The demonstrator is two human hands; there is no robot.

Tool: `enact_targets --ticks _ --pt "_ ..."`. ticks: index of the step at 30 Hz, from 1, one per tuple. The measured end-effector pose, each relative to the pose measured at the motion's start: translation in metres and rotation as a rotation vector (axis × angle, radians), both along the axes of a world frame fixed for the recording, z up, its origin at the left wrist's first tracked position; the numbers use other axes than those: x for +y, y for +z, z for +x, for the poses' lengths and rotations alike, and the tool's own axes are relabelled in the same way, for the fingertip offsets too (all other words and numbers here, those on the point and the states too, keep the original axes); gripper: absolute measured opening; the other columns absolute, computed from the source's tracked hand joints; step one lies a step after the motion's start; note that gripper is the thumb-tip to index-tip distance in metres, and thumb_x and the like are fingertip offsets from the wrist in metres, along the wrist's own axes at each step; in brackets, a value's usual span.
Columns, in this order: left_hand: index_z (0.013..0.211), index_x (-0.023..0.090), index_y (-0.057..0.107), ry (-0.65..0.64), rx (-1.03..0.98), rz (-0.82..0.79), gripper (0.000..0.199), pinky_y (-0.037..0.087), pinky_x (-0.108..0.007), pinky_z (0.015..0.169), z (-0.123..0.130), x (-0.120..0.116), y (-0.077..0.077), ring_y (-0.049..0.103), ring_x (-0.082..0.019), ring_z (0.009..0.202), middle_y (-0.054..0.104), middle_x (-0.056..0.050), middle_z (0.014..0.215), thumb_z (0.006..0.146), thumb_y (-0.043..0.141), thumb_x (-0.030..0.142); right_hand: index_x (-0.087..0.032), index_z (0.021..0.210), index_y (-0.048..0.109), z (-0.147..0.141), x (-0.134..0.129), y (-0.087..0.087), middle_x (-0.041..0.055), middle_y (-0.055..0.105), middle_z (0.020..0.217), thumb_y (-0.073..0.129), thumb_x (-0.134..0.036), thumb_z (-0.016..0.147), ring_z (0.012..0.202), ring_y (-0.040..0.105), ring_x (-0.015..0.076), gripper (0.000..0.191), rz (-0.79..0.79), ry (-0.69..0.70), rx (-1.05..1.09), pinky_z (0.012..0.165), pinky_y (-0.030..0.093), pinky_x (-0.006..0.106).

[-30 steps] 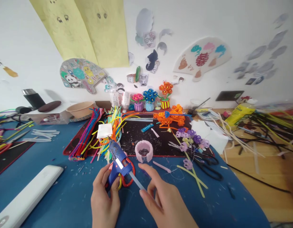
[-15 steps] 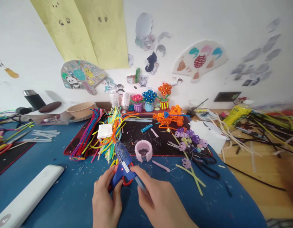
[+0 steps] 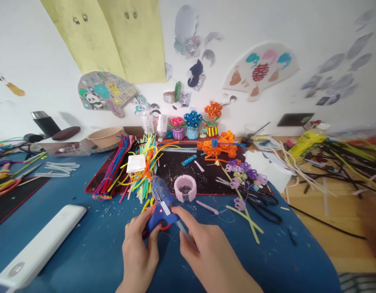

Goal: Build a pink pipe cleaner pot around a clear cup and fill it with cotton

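A blue hot glue gun (image 3: 159, 213) with a lit red light is held over the front of the table, its nozzle pointing away from me. My left hand (image 3: 141, 240) grips its handle. In my right hand (image 3: 203, 244), thumb and fingers close around a translucent glue stick (image 3: 184, 228) at the gun's back end. Just beyond the gun stands an open-sided pink fuzzy ring (image 3: 185, 188), apart from both hands. A pink pipe-cleaner piece (image 3: 207, 207) lies right of the gun, near purple pipe-cleaner flowers (image 3: 244, 173) with green stems.
Bundled colored pipe cleaners (image 3: 113, 171) lie on a dark mat (image 3: 206, 183), with a white square pad (image 3: 135, 163) on top. Black-handled scissors (image 3: 267, 205) rest at right. A long white device (image 3: 43, 246) lies at left. Three small flower pots (image 3: 192, 132) stand by the wall.
The view has tilted slightly, so the table items appear a little higher. Both hands still hold the glue gun and glue stick, with little visible shift between them.
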State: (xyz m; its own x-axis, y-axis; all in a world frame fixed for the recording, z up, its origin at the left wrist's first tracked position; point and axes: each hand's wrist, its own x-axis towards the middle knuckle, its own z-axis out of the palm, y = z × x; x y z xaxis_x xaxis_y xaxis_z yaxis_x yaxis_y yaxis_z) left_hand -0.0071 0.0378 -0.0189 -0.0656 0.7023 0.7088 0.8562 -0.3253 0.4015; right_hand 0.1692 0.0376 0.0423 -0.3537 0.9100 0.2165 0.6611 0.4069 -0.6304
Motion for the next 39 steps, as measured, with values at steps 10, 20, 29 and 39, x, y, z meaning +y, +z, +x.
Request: enact_targets --ticks 10,20,29,39 --pt "0.129 0.020 0.043 -0.039 -0.130 -0.120 0.036 0.055 -0.035 0.075 0.007 -0.012 -0.011 0.068 -0.023 0.095 0.068 -0.011 0.110 0.094 0.051 0.026 -0.021 0.125 0.058 -0.006 -0.008 -0.016 -0.0093 0.045 0.049 0.045 -0.021 0.090 0.039 0.046 0.0117 0.037 -0.018 -0.110 0.268 0.047 0.035 0.021" --pt "0.125 0.020 0.046 -0.062 -0.132 -0.140 0.032 0.053 -0.039 0.080 0.002 -0.023 -0.018 0.067 -0.023 0.095 0.068 -0.011 0.108 0.093 0.050 0.024 -0.022 0.065 0.041 -0.014 -0.020 -0.026 -0.0080 0.040 0.052 0.053 -0.029 0.090 0.042 0.037 0.0072 0.029 -0.022 -0.150 0.446 0.044 0.033 0.016" --pt "0.112 0.019 0.053 -0.072 -0.163 -0.169 0.022 0.054 -0.034 0.071 -0.005 -0.029 -0.022 0.068 -0.022 0.084 0.068 -0.009 0.097 0.092 0.052 0.026 -0.022 0.062 0.039 -0.019 -0.022 -0.030 -0.0086 0.032 0.052 0.051 -0.032 0.092 0.044 0.030 0.0075 0.033 0.002 -0.117 0.491 0.044 0.030 0.018" --pt "0.132 0.017 0.045 0.022 -0.239 -0.250 0.040 0.055 -0.036 0.079 -0.003 -0.035 -0.020 0.069 -0.024 0.097 0.071 -0.012 0.106 0.093 0.049 0.027 -0.017 0.083 0.066 -0.017 -0.039 -0.030 -0.0049 0.049 0.049 0.051 -0.043 0.091 0.038 0.045 0.0106 0.031 -0.312 -0.174 0.492 0.040 0.034 0.020"
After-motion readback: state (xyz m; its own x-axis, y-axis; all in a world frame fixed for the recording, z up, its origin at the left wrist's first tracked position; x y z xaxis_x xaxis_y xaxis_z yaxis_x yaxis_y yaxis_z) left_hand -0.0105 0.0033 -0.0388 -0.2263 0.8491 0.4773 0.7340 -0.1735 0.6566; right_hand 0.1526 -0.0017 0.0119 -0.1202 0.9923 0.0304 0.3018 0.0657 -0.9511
